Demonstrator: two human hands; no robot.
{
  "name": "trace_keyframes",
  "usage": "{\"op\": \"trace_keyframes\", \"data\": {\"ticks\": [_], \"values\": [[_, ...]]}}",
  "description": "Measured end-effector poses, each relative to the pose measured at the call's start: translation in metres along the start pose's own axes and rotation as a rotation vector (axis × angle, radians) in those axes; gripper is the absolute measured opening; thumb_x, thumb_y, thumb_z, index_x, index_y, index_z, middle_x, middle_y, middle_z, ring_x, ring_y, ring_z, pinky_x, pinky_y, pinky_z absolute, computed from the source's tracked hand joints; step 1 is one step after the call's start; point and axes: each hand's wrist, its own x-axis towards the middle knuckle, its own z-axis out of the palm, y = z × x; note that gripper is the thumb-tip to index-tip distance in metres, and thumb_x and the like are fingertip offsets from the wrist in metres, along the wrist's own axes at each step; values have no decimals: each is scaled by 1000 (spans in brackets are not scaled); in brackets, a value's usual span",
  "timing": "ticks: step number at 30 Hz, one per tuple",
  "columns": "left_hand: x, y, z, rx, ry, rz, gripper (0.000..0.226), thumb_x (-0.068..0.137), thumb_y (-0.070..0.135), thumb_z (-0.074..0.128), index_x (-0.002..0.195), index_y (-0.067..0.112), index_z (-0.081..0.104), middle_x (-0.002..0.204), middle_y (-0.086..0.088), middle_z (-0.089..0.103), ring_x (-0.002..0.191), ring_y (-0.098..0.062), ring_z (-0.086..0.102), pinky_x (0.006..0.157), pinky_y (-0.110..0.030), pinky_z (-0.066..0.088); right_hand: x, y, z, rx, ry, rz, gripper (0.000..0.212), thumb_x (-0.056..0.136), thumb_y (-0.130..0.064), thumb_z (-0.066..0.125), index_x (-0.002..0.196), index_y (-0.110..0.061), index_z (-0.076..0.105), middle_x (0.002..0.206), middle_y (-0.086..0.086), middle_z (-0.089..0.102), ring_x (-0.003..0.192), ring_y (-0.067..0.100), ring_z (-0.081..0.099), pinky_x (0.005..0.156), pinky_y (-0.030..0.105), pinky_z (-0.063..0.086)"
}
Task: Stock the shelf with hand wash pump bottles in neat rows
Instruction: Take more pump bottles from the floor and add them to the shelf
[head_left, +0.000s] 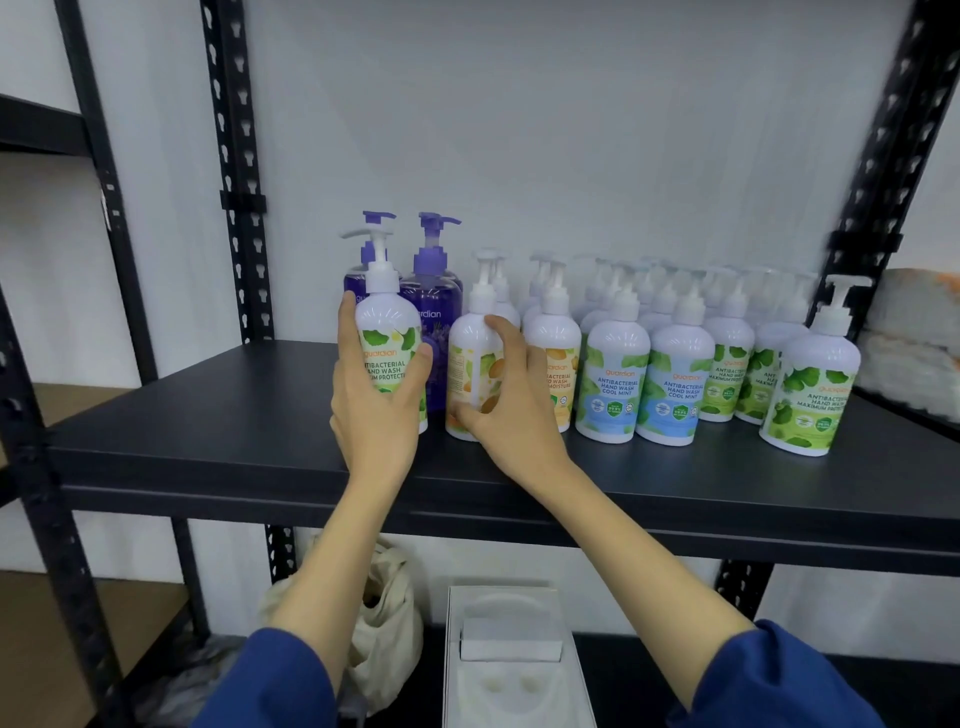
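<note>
Left hand (376, 410) grips green bottle (392, 338); rt hand (506, 395) grips orange bottle (472, 364) (both upright on shelf (208, 441)).

Only 1 view, from a wide-angle camera on the person's head. It faces forward and slightly down at the black shelf (208, 447), close enough that both forearms reach in from the near edge. The white wall lies far behind; upright posts bow at the left and right edges.

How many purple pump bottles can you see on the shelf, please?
2: one purple bottle at the back left behind the left hand's green-label bottle, another just right of it. More may be hidden.
</note>
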Motion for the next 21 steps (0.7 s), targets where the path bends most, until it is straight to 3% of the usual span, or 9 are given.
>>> {"op": "trace_keyframes", "data": {"ticks": [4,8,12,17,21], "values": [[0,0,1,-9,1,-3,76,86,44,63,146,44,17,129,3,53,110,-14,54,83,-28,39,2,0,2,3,-26,-38,86,72,-6,69,143,-26,26,132,6,39,118,19,42,97,33,42],[0,-1,1,-7,4,-3,76,85,44,63,146,44,17,128,1,54,109,-16,54,83,-29,39,0,-1,-2,15,-21,17,87,72,-5,71,141,-32,26,126,5,36,110,19,42,88,22,44],[0,-1,1,-7,9,-9,76,85,45,62,146,45,17,127,1,54,108,-15,54,84,-29,39,0,-3,-3,-3,-33,34,88,72,-7,72,142,-35,25,122,3,31,107,18,40,91,27,45],[0,-1,1,-12,10,-4,76,85,46,62,146,45,17,126,1,54,108,-16,54,84,-30,41,2,-4,1,81,-86,25,88,71,-3,68,143,-22,23,140,6,28,125,20,35,101,41,42],[0,-1,1,-15,9,-8,76,85,46,63,145,46,17,126,0,54,108,-17,54,85,-31,42,4,-3,0,111,-85,36,87,67,-8,66,143,-23,25,137,6,34,119,23,42,94,43,47]]}}
